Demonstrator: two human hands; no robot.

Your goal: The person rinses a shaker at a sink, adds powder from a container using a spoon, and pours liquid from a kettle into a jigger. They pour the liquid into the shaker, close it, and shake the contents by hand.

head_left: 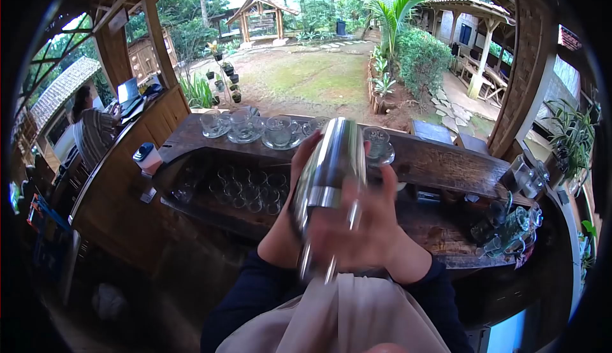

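Observation:
A shiny metal cocktail shaker is raised in front of my chest, tilted slightly, its lower part smeared by motion. My left hand is wrapped around its left side, with part of the fingers hidden behind the metal. Across the lower right of the shaker lies my right hand, its fingers blurred but curled against it. Beyond the shaker, glass cups on saucers stand in a row along the wooden counter.
Several upturned glasses sit on a shelf below the counter. Glass jugs stand at the right end, near a glass jar. A lidded cup is at the left. Farther left, a person sits by a laptop.

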